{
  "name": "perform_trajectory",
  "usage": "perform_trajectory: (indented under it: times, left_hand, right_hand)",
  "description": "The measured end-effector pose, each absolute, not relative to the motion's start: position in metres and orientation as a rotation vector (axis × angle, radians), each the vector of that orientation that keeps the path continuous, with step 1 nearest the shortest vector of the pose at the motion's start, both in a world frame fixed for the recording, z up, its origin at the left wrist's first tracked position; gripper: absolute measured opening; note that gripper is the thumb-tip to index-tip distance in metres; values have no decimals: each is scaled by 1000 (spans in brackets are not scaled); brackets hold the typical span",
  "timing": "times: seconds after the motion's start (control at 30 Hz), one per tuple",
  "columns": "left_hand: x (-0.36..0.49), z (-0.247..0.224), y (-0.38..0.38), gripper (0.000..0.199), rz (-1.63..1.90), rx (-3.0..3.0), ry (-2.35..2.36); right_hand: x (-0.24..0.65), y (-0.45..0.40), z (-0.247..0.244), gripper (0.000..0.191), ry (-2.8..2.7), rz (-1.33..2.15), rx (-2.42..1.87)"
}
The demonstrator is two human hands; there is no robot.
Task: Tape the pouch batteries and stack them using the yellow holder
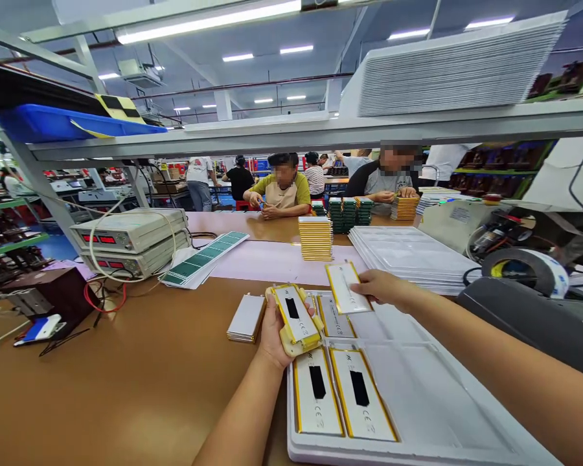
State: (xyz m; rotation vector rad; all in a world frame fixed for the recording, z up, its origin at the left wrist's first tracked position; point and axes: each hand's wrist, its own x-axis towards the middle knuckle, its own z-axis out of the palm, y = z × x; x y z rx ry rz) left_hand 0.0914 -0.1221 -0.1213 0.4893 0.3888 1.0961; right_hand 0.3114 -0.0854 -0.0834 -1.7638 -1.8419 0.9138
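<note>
Our left hand [273, 333] grips a cream holder [298, 348], mostly hidden beneath its pouch cell. Our right hand [379, 287] pinches another cell [344, 289], fingertips covering its edge.

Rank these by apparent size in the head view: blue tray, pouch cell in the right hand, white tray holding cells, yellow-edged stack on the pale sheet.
1. White tray
2. Blue tray
3. Pouch cell in the right hand and yellow-edged stack: too alike to rank

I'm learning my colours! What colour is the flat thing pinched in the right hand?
The flat thing is white with yellow edges, seen best in the head view.
</note>
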Motion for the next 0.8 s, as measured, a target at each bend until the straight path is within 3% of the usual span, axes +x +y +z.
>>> perform_trajectory:
  times: [0.17,0.3,0.47,0.7,0.8]
  left_hand:
    - [92,-122,-123,54,1116,527,371]
    - [90,-122,-124,57,1157,549,387]
    - [84,-121,-125,67,1103,572,316]
    - [80,-117,-122,44,1172,671,380]
    - [80,-113,-119,46,1219,691,424]
  right_hand:
    - [241,-95,-69,11,-1964,1045,-1379]
    - [216,-119,-70,20,-2149,716,-1455]
    - [257,-155,-74,25,-2201,159,-1673]
    - [318,-184,-118,13,-2343,147,-1978]
    - [317,-191,-128,15,-2400,128,-1921]
